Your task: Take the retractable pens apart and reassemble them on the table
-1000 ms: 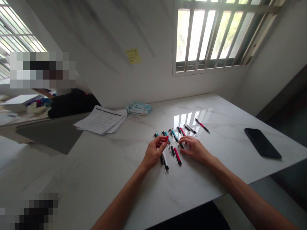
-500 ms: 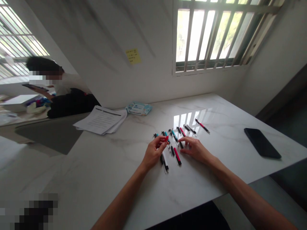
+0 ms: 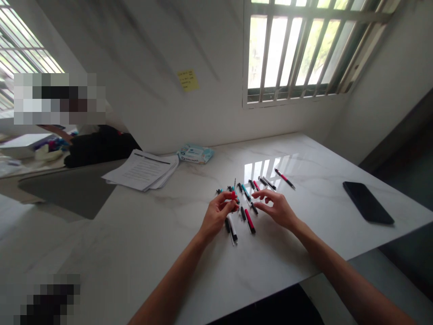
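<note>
My left hand (image 3: 216,215) pinches a small red pen part (image 3: 233,195) between thumb and fingers, with a thin metallic point rising from its top. To its right, my right hand (image 3: 276,208) hovers with thumb and fingers apart and nothing in them. Between and around the hands lie several pens and pen parts on the table. Among them are a red barrel (image 3: 249,221) with a black end, a teal barrel (image 3: 246,192), a white one (image 3: 232,224) below my left hand, and a short black piece (image 3: 254,208) near my right thumb.
A red-and-black pen (image 3: 284,178) lies apart at the back right. Farther right is a dark phone (image 3: 368,202). Printed sheets (image 3: 144,169) and a blue wipes pack (image 3: 196,154) sit by the wall. A person (image 3: 98,146) sits behind a grey panel (image 3: 67,189) on the left.
The red part in my left hand has turned more upright. My right hand has lifted slightly off the pen parts, its thumb moving away from the short black piece.
</note>
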The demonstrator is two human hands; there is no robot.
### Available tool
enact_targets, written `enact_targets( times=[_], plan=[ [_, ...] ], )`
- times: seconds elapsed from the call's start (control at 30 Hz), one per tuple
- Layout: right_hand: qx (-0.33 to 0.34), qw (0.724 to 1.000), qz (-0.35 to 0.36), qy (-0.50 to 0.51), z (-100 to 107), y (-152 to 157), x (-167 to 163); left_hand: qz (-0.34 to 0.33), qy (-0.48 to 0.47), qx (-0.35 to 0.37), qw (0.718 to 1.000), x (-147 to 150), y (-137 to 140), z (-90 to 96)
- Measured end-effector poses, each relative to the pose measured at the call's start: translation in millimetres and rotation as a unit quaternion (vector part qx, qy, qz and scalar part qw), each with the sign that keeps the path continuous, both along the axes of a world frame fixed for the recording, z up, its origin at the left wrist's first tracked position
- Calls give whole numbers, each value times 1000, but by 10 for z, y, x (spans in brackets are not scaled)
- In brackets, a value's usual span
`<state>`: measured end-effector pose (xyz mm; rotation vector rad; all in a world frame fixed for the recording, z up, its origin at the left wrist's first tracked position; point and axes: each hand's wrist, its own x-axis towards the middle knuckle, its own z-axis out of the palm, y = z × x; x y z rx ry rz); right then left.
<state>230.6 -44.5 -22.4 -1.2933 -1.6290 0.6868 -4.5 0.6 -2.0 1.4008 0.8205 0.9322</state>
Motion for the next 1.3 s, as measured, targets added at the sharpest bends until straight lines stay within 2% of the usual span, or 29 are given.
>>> enact_targets(
  times=[0.17, 0.33, 0.47, 0.63, 0.77, 0.87, 0.97, 1.03, 1.13, 1.3],
  plan=[
    [-38, 985, 13, 169, 185, -109, -365, -52, -4, 16, 999, 25, -46, 31],
    [-39, 969, 8, 245, 149, -119, -595, -97, 49, 74, 991, -3, -47, 36],
    [-30, 965, -3, 262, 135, -103, -609, -106, 102, 120, 982, -24, -61, 65],
    [-11, 970, -13, 244, 237, -120, -567, -118, 155, 164, 967, -20, -101, 127],
    [23, 965, -86, 245, 366, -121, -467, -63, 191, 196, 960, -24, -114, 161],
    [56, 953, -104, 278, 445, -135, -383, -51, 188, 182, 964, -40, -110, 177],
    [41, 969, -65, 235, 465, -185, -369, -43, 131, 138, 981, -59, -87, 189],
    [1, 989, -22, 148, 438, -234, -409, -34, 94, 117, 988, -66, -67, 189],
    [-23, 999, 8, 29, 367, -297, -499, -40, 70, 92, 992, -64, -49, 172],
    [-19, 1000, 0, -2, 289, -333, -597, -57, 74, 66, 993, -43, -55, 139]
  ],
)
